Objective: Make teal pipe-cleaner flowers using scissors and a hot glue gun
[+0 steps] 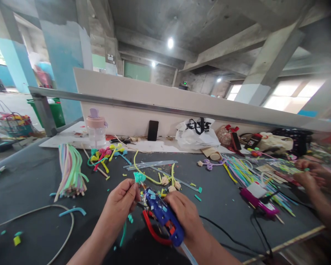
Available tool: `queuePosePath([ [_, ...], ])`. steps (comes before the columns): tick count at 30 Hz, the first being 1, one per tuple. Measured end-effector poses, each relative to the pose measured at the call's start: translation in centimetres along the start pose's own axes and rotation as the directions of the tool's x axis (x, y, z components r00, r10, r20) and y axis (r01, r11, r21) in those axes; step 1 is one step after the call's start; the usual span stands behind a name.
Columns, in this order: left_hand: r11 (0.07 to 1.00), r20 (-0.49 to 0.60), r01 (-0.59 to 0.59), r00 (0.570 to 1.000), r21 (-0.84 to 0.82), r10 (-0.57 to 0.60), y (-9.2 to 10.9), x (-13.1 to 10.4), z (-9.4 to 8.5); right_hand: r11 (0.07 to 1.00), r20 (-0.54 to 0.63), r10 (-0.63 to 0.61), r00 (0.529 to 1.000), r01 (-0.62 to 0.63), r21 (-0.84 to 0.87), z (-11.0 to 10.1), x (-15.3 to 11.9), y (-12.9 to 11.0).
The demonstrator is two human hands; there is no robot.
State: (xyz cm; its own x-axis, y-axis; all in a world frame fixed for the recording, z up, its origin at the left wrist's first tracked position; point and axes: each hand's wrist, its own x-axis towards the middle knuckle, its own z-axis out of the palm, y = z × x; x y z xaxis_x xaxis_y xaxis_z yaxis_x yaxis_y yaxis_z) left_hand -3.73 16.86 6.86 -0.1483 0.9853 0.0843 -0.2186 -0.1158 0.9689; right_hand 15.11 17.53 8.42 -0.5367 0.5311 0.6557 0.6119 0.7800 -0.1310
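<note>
Head | left hand (123, 198) clamped on flower (139, 177) over table (217, 202), between near and far edges, perhaps steadying it | right hand (185, 210) wrapped round glue gun (160, 209), apparently for aim | phone (153, 130) upright along far edge, seemingly out of the way

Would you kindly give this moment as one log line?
left hand: pinches teal tuft; right hand: holds blue glue gun; nozzle: near tuft, contact unclear

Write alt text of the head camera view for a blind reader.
A person's right hand holds a blue glue gun, its tip close to a teal tufted piece pinched in the left hand; colorful strips lie on the dark table.
</note>
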Motion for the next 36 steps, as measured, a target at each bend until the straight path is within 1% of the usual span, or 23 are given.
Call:
queuePosePath([
  [5, 1.0, 0.012, -0.02, 1.0, 0.02, 0.02, 0.0, 0.01, -0.06, 0.998, -0.02, -0.006, 1.0, 0.005, -0.061, 0.0, 0.22, -0.26],
  [8, 0.999, 0.003, -0.028, 1.0, 0.045, 0.027, 0.1, -0.09, -0.04, 0.998, -0.007, -0.004, 1.0, 0.004, -0.063, -0.04, 0.29, -0.28],
  [11, 0.998, -0.003, -0.016, 1.0, 0.058, 0.016, 0.17, -0.17, -0.02, 0.996, -0.021, -0.007, 1.0, 0.005, -0.084, -0.09, 0.34, -0.25],
  [15, 0.998, 0.003, -0.029, 1.0, 0.057, 0.028, 0.37, -0.22, 0.07, 0.998, -0.024, -0.001, 1.0, -0.001, -0.063, -0.05, 0.3, -0.12],
  [19, 0.996, 0.008, -0.056, 0.998, 0.071, 0.056, 0.51, -0.22, 0.2, 0.999, 0.001, 0.004, 1.0, -0.004, -0.042, 0.05, 0.21, 0.01],
  [22, 0.997, 0.006, -0.047, 0.999, 0.06, 0.046, 0.27, -0.18, 0.15, 0.999, 0.013, -0.01, 1.0, 0.011, -0.046, 0.11, 0.11, 0.05],
  [28, 0.999, 0.023, -0.038, 0.999, 0.032, 0.037, -0.18, -0.15, -0.08, 0.998, 0.058, 0.008, 0.998, -0.004, -0.062, 0.39, -0.2, 0.31],
  [32, 0.999, 0.022, -0.036, 0.999, 0.032, 0.036, 0.07, -0.27, -0.01, 0.997, 0.033, -0.006, 0.999, 0.008, -0.076, 0.2, -0.04, 0.25],
  [36, 0.994, 0.035, -0.062, 0.998, 0.086, 0.059, 0.38, -0.28, 0.01, 0.996, -0.016, -0.007, 1.0, 0.005, -0.088, -0.29, 0.18, 0.03],
])
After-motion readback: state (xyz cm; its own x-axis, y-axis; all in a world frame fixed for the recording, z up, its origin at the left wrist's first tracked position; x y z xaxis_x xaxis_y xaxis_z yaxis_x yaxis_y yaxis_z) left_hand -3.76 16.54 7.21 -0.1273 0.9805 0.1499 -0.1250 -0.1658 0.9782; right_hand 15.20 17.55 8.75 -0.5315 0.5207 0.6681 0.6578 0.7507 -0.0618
